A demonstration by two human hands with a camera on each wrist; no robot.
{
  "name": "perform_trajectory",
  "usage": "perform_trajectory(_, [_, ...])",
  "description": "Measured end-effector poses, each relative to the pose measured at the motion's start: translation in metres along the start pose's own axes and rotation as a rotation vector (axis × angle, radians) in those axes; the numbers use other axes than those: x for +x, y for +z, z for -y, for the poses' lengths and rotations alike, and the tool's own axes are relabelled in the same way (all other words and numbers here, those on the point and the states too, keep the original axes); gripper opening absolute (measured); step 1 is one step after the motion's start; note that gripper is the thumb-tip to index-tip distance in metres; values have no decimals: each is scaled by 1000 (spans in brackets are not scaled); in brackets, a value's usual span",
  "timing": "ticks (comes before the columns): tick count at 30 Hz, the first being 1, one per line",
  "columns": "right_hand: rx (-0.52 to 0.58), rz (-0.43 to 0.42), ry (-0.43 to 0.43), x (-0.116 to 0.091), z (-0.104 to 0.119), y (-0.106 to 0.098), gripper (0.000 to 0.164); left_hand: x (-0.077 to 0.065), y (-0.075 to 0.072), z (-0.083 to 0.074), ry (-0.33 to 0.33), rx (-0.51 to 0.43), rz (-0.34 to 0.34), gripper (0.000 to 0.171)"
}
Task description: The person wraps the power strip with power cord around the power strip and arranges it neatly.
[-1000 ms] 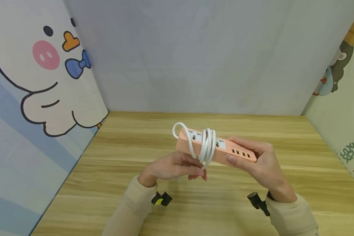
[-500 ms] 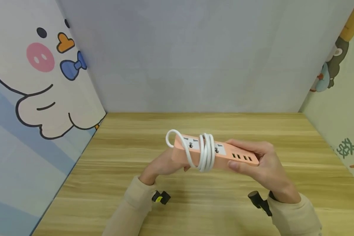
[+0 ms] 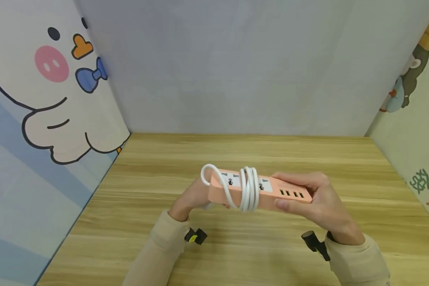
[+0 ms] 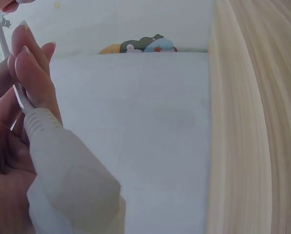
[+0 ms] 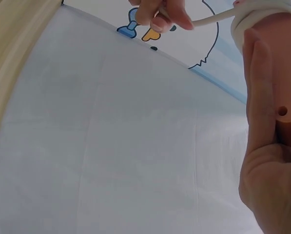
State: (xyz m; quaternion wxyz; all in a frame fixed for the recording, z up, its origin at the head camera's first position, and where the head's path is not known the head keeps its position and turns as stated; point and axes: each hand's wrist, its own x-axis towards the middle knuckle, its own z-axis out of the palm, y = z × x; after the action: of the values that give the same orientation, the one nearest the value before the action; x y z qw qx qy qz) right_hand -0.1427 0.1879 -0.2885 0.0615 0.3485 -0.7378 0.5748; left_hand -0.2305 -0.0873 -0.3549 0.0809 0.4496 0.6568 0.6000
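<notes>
A pink power strip (image 3: 268,202) with white socket faces and several USB ports is held above the table. Its white cord (image 3: 249,190) is wound several times round the middle, with a loose loop at the left end. My right hand (image 3: 319,202) grips the right end, thumb on the near side and fingers on the far side. Behind the left end, my left hand (image 3: 196,194) is partly hidden in the head view. The left wrist view shows its fingers pinching the cord close to the white plug (image 4: 72,175), which hangs by the palm.
The wood-grain table (image 3: 236,254) spreads below both hands. A plain pale backdrop (image 3: 243,71) stands behind it, with cartoon-printed panels at left and right. Small black wrist cameras sit at both cuffs.
The left hand has gone from in front of the strip to behind its left end, pulling the cord round underneath. The power strip has dropped slightly lower and its left end has shifted left.
</notes>
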Motion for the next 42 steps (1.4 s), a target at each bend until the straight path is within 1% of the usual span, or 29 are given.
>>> perform_trajectory(1, [5,8,-1,0,0,0,46,-1,0,-1,5,1,-10,28])
perform_trajectory(3, [9,24,-10,0,0,-1,46,-2,-1,-1,45,14,-18,31])
perform_trajectory(6, [-16,52,-8,-1,0,-1,48,-1,-1,-1,92,19,6,26])
perform_trajectory(8, [-45,75,3,-1,0,-1,48,0,-2,0,114,28,22,28])
perform_trajectory(10, [-70,94,28,-1,0,-1,48,0,-2,-1,87,28,32,29])
perform_trajectory(14, [-93,123,59,-2,0,-1,47,0,-1,-3,-7,28,11,24])
perform_trajectory(20, [-108,156,45,-2,-4,-3,46,1,3,-8,-130,113,-45,17])
perform_trajectory(24, [-93,185,32,-3,-7,-4,46,2,4,-11,-215,118,-57,19])
perform_trajectory(26, [-104,191,16,-3,-8,-4,46,2,5,-13,-251,127,-60,20])
perform_trajectory(31, [-139,195,-4,-3,-10,-6,46,2,5,-19,-279,212,-76,17])
perform_trajectory(33, [-149,205,1,-3,-10,-6,45,2,4,-21,-275,255,-82,14])
perform_trajectory(37, [-166,255,-6,-2,-11,-5,40,2,4,-20,-260,357,-79,11])
perform_trajectory(41, [-175,299,1,-1,-13,-3,36,2,4,-18,-249,444,-79,14])
perform_trajectory(42, [-179,306,15,-1,-14,-3,35,2,4,-18,-250,457,-83,15])
